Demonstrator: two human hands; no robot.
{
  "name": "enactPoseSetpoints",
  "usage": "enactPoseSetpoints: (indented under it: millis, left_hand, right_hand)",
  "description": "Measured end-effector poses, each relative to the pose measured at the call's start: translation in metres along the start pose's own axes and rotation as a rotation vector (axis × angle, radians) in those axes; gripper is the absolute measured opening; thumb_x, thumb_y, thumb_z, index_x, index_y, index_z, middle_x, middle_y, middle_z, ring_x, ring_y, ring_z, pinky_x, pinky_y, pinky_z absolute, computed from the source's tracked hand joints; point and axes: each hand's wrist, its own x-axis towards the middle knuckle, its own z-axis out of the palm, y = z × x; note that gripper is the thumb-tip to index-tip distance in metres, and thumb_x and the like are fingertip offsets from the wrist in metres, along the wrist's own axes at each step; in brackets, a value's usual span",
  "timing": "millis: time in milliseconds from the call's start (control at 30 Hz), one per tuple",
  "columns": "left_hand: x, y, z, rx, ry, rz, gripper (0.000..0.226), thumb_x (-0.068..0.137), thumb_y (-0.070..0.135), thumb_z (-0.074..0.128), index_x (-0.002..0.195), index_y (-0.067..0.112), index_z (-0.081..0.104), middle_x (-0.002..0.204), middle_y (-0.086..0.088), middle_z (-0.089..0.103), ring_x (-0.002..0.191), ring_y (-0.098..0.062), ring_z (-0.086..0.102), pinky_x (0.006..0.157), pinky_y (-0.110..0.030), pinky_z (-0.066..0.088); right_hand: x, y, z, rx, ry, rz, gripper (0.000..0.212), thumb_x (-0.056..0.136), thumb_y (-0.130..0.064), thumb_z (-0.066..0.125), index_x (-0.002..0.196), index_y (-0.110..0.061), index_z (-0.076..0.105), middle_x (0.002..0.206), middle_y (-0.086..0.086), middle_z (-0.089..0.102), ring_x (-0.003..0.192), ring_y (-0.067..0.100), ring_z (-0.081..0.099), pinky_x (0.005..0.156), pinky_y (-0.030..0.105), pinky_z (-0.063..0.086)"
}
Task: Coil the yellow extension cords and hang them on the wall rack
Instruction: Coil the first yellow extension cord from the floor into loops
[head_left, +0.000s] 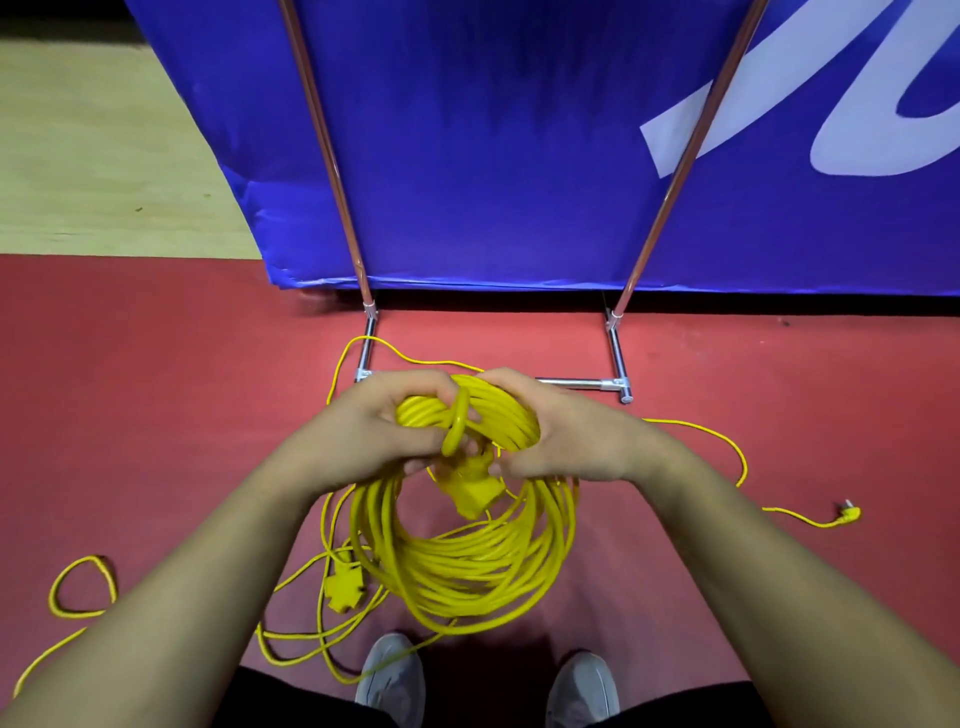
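Note:
A thick coil of yellow extension cord (467, 566) hangs in front of me, held at its top by both hands. My left hand (374, 431) grips the top of the coil from the left, with a cord turn wrapped over the bundle by its fingers. My right hand (561, 426) grips the same bundle from the right. The coil's yellow socket block (475, 491) dangles just below my hands. A second yellow cord (311, 634) lies loose on the red floor, with its socket (344, 587) at lower left and a plug (850, 514) at right.
A metal rack stand (618, 384) with two slanted poles (327, 150) rises in front of a blue banner (493, 156). Loose cord loops (78, 587) trail over the red floor at left. My grey shoes (392, 675) are at the bottom.

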Motion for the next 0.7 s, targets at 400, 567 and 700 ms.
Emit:
enactPoseSetpoints:
  millis: [400, 567, 700]
  left_hand:
    - [0.000, 0.001, 0.001, 0.101, 0.007, -0.007, 0.024, 0.076, -0.005, 0.071, 0.093, 0.010, 0.066, 0.073, -0.020, 0.064, 0.054, -0.015, 0.052, 0.052, -0.024, 0.044]
    - [-0.002, 0.004, 0.000, 0.163, -0.093, -0.017, 0.032, 0.077, -0.009, 0.069, 0.092, 0.019, 0.071, 0.076, 0.000, 0.067, 0.062, -0.012, 0.054, 0.057, -0.027, 0.044]
    - [-0.004, 0.004, -0.001, 0.187, -0.212, -0.027, 0.031, 0.078, -0.008, 0.068, 0.096, 0.019, 0.069, 0.093, -0.004, 0.073, 0.077, -0.015, 0.066, 0.071, -0.025, 0.051]
  right_hand:
    - [-0.001, 0.001, -0.005, 0.591, -0.131, 0.148, 0.038, 0.093, -0.033, 0.059, 0.130, -0.020, 0.061, 0.128, 0.030, 0.058, 0.116, 0.041, 0.058, 0.104, 0.052, 0.043]
    - [0.007, 0.009, -0.003, 0.847, -0.181, 0.419, 0.093, 0.091, -0.073, 0.020, 0.134, 0.003, 0.051, 0.136, 0.037, 0.047, 0.120, 0.042, 0.050, 0.111, 0.056, 0.029]
    - [0.009, 0.012, 0.010, 0.923, -0.222, 0.441, 0.078, 0.094, -0.069, 0.023, 0.133, -0.009, 0.054, 0.134, 0.030, 0.052, 0.117, 0.038, 0.053, 0.107, 0.053, 0.036]
